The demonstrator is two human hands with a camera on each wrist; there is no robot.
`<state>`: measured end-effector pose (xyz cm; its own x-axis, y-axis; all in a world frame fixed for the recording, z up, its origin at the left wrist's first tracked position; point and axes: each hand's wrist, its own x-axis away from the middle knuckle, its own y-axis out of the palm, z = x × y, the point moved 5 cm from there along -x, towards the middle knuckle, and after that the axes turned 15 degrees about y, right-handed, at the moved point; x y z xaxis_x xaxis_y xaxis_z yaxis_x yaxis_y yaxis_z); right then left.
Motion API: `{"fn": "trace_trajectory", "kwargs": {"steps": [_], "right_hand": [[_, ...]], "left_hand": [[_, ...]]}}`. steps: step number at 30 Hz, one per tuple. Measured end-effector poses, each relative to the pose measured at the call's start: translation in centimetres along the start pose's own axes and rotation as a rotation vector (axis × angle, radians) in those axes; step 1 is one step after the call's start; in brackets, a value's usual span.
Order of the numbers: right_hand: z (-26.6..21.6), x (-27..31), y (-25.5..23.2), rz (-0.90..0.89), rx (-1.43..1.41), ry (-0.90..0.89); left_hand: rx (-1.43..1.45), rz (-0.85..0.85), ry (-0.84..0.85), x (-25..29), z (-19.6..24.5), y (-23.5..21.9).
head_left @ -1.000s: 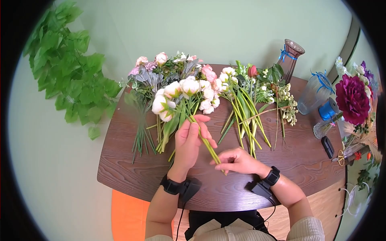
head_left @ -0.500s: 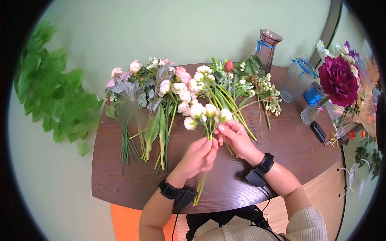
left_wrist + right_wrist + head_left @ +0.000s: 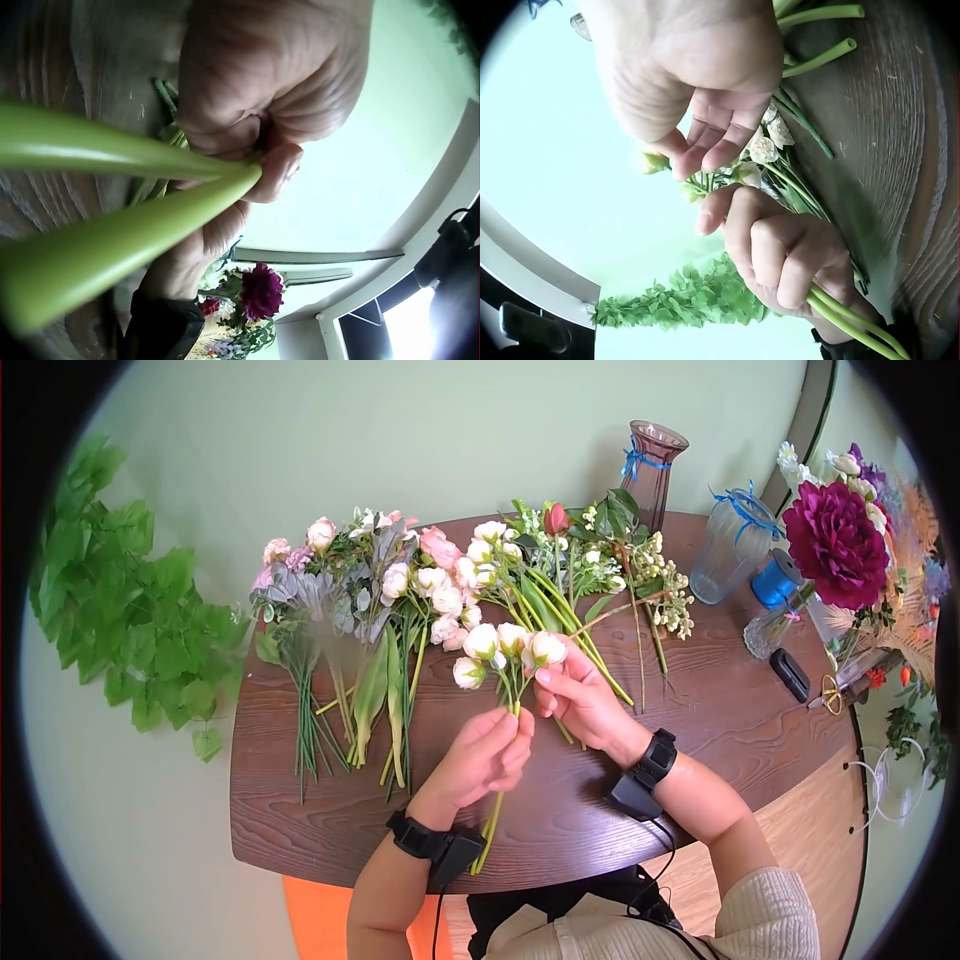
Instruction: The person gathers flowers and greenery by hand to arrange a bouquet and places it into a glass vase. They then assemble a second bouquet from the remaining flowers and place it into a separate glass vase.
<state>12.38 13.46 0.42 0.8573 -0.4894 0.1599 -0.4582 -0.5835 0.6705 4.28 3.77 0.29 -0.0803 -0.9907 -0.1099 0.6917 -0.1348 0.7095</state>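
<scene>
In the head view my left hand (image 3: 485,755) grips the green stems (image 3: 490,830) of a small bunch of white flowers, just below where they branch. Several round white heads (image 3: 482,642) with pale green bases fan out above it. My right hand (image 3: 582,698) is at the rightmost white flower (image 3: 547,649), its thumb and fingers pinching just beneath the bloom. Two thick cut stems (image 3: 127,232) run out from the left fist toward the camera in the left wrist view. From the right wrist, a yellowish-green flower base (image 3: 656,162) shows beside the right fingertips.
Pink, white and grey-leaved flowers (image 3: 340,595) lie behind to the left, beside white-headed stems (image 3: 575,625) and berry sprigs (image 3: 670,595). On the right stand a purple vase (image 3: 650,475), a clear vase (image 3: 730,550), a blue ribbon spool (image 3: 777,580) and a large magenta flower (image 3: 838,545).
The bunch has come down toward me and its heads now point away, stem ends near the table's front edge. My right hand has moved from the stem ends up to the flower heads.
</scene>
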Motion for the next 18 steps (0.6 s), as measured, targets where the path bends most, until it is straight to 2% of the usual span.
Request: {"fn": "trace_trajectory", "kwargs": {"steps": [8, 14, 16, 18], "right_hand": [[0.5, -0.3, -0.6, -0.015, -0.005, 0.044], [0.3, -0.3, -0.9, -0.012, 0.006, 0.006], [0.2, -0.4, -1.1, -0.087, -0.041, -0.023], [0.1, -0.2, -0.9, -0.074, -0.029, -0.020]], "left_hand": [[-0.025, -0.022, -0.046, 0.1, -0.4, -0.1], [-0.032, -0.048, -0.056, 0.2, -0.4, -0.2], [-0.030, -0.046, -0.053, 0.1, -0.4, -0.2], [-0.030, -0.044, -0.055, 0.1, -0.4, -0.2]]}}
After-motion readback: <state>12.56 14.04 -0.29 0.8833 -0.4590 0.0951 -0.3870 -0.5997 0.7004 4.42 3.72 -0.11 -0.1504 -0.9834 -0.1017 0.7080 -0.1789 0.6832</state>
